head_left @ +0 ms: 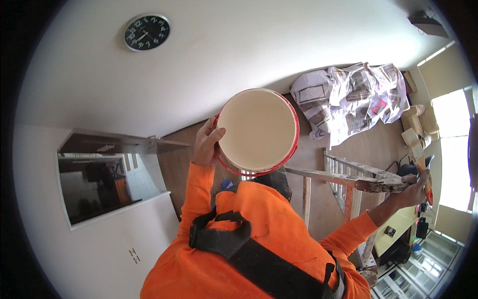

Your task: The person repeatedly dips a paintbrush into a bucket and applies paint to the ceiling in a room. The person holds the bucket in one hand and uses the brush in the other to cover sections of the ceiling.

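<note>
My left hand (pixel 205 144) grips the edge of a round paint bucket (pixel 297 130), thumb over the rim. The bucket has a red rim and handle, and inside it is smooth and cream-coloured; whether that is paint or bare bottom I cannot make out. Out to the right, my right hand (pixel 412 193) is closed around a paintbrush (pixel 415 147) with a wooden and red handle, its pale bristles pointing away from me. That same hand sits against the top of a paint-spattered stepladder (pixel 371 184); whether it leans on it is hard to see.
A white wall with a round black clock (pixel 147 32) rises ahead. Furniture draped in printed sheets (pixel 351 99) stands beyond the ladder. On the left are an opening in the wall (pixel 99 184) and a door (pixel 119 144). A yellow-green table (pixel 396 231) stands lower right.
</note>
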The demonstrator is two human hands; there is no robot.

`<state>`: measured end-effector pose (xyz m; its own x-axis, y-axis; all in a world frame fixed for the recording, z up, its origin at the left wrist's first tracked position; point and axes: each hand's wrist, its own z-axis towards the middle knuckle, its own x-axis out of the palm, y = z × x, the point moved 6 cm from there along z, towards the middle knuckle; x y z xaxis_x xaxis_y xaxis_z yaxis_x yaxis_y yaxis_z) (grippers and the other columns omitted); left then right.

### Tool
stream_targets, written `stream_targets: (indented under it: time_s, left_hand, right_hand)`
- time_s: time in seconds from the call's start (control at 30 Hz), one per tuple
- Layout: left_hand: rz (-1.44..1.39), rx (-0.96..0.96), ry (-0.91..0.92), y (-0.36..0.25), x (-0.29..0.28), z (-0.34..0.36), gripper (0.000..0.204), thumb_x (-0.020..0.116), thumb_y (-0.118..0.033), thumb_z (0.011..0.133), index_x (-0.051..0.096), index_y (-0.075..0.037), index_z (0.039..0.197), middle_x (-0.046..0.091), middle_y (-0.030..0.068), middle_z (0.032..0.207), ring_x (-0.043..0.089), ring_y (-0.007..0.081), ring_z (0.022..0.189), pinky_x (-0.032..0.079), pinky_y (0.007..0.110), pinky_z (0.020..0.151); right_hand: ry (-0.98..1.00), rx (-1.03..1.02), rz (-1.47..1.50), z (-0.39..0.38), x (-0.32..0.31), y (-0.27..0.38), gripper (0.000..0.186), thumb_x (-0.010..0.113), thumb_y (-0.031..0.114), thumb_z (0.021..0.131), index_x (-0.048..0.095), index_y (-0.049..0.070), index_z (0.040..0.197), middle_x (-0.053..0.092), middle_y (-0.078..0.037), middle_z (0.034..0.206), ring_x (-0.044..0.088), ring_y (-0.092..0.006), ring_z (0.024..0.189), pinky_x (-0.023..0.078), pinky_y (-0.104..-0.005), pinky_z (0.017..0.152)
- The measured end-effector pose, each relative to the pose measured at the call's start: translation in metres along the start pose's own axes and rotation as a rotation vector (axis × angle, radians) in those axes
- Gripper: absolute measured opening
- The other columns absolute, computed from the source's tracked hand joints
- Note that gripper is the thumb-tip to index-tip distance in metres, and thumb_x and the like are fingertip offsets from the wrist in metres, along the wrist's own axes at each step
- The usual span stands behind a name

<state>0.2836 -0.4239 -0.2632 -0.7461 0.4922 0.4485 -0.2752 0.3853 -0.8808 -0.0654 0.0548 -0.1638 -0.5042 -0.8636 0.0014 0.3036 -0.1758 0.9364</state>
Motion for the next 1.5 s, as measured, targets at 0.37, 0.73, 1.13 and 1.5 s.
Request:
stream_targets:
  time_s: [0.37, 0.73, 1.13, 1.5]
  left_hand:
    - [0.467, -0.342, 0.302, 0.049, -0.038, 0.008, 0.034, 0.079, -0.034, 0.085, 0.065, -0.004, 0.094, 0.057, -0.0029, 0.079, 0.052, 0.0069, 0.070, 0.042, 0.025, 0.061]
    - [0.602, -0.703, 0.836, 0.123, 0.013, 0.051, 0.034, 0.079, -0.034, 0.082, 0.067, -0.004, 0.093, 0.059, -0.0020, 0.078, 0.056, 0.0089, 0.069, 0.046, 0.027, 0.063]
    - [0.651, -0.346, 0.598, 0.102, 0.045, 0.031, 0.044, 0.075, -0.041, 0.094, 0.071, -0.001, 0.111, 0.070, 0.0053, 0.100, 0.064, 0.0130, 0.093, 0.050, 0.027, 0.084]
    - [0.414, -0.435, 0.151, 0.096, -0.046, -0.078, 0.044, 0.064, -0.029, 0.103, 0.066, 0.004, 0.131, 0.070, 0.0116, 0.123, 0.063, 0.0170, 0.112, 0.048, 0.031, 0.099]
  right_hand:
    - [0.057, -0.262, -0.112, 0.010, -0.008, -0.005, 0.033, 0.074, 0.023, 0.097, 0.073, -0.009, 0.090, 0.056, -0.005, 0.052, 0.050, -0.0096, 0.042, 0.038, -0.0253, 0.043]
    - [0.086, -0.532, -0.223, 0.019, -0.011, -0.011, 0.035, 0.075, 0.024, 0.096, 0.074, -0.011, 0.092, 0.060, -0.008, 0.058, 0.050, -0.0111, 0.042, 0.039, -0.0260, 0.041]
    - [0.167, -0.353, -0.261, 0.003, 0.000, 0.001, 0.034, 0.075, 0.024, 0.096, 0.071, -0.010, 0.096, 0.054, -0.003, 0.053, 0.047, -0.0080, 0.041, 0.036, -0.0242, 0.040]
    - [0.243, -1.205, -0.781, -0.017, 0.005, 0.017, 0.039, 0.073, 0.022, 0.094, 0.070, -0.013, 0.110, 0.070, -0.008, 0.079, 0.058, -0.0084, 0.054, 0.047, -0.0221, 0.050]
